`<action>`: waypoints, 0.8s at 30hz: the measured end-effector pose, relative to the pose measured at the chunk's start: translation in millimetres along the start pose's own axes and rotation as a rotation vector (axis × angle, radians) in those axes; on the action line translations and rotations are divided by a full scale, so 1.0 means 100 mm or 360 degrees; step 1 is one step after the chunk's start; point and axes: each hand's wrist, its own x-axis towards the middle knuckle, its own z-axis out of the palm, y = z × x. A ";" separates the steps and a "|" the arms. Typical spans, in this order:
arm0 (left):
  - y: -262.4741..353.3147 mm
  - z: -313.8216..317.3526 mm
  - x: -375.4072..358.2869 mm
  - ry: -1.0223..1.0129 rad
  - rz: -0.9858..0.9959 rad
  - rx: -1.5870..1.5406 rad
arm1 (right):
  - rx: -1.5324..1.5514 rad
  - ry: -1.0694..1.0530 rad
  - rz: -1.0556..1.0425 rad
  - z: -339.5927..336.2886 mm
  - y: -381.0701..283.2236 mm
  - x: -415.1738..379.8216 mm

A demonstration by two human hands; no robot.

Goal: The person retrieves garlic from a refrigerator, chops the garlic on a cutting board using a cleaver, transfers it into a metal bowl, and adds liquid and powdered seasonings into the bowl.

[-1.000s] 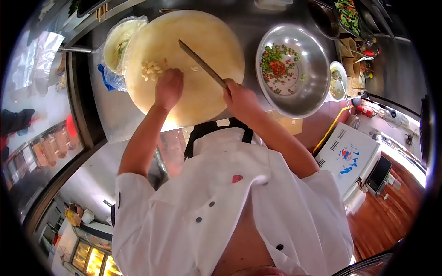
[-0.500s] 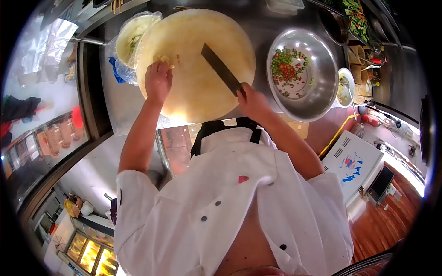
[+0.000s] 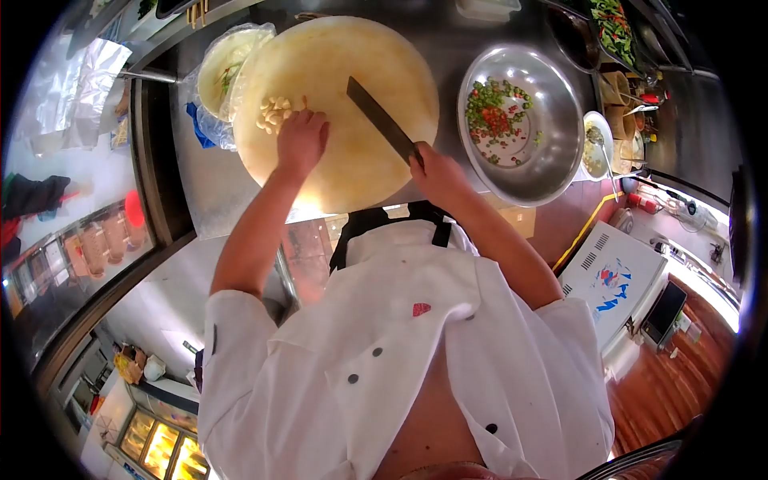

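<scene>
My right hand (image 3: 436,170) grips the handle of a cleaver (image 3: 379,120), whose dark blade lies slantwise over the round chopping board (image 3: 360,168). On the board's left part sits a small pile of peeled garlic cloves (image 3: 274,114). Just right of the pile, my left hand (image 3: 302,142) rests on the board with its fingers curled down and close together. Whatever is under those fingertips is hidden. A small brownish piece (image 3: 305,102) shows just beyond them.
Right of the board stands a steel bowl (image 3: 564,120) with chopped green and red chillies (image 3: 500,116). A plastic-lined bowl (image 3: 216,80) touches the board's left side. Farther right are a white bowl (image 3: 594,164) with a spoon and a tray of peppers (image 3: 612,32).
My left hand has moved right, off the garlic cloves, which now show as a spread pile. My right hand and the cleaver have hardly moved.
</scene>
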 end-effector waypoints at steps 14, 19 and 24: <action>0.09 0.11 -0.08 0.0045 0.0396 -0.0407 | -0.0206 0.0019 -0.0095 0.05 -0.20 -0.06; -0.02 0.25 -0.04 0.0032 0.0589 -0.0165 | -0.0308 -0.0009 -0.0145 0.14 -0.28 -0.09; -0.03 0.28 0.00 0.0068 0.0636 -0.0130 | -0.0283 0.0108 -0.0256 0.20 -0.26 -0.16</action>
